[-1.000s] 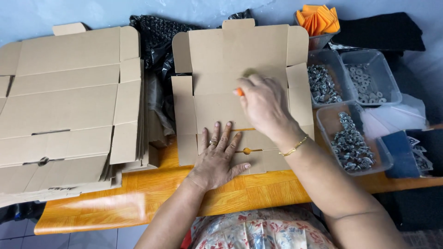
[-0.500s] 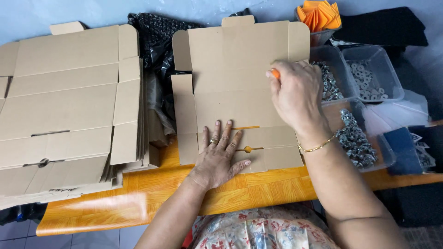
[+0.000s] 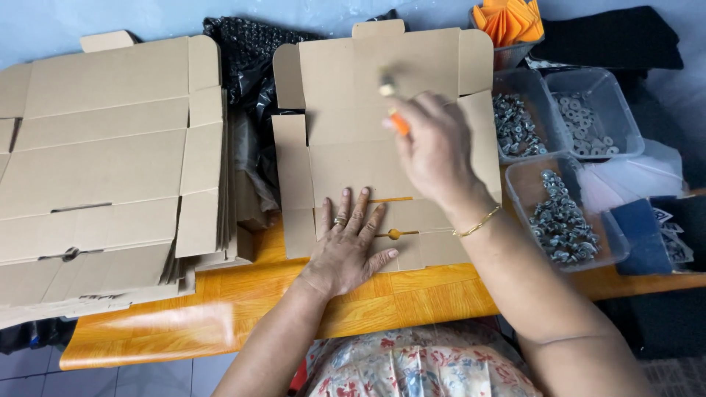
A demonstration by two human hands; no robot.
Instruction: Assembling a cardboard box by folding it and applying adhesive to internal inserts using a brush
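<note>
Leftward since before, the right hand (image 3: 434,151) grips an orange-handled brush (image 3: 391,106) over the flat cardboard box (image 3: 346,158); left hand (image 3: 349,246) presses flat.

Orange wooden table (image 3: 220,316), pale blue wall (image 3: 110,18)

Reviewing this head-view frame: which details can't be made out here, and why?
- Orange-handled tool in the right hand: motion-blurred, and the fingers hide most of the handle.
- Flat cardboard box: part is hidden under the left hand and right forearm.
- Metal parts in the clear tubs: too small to identify.
- Cardboard stack: cut off by the left edge.
</note>
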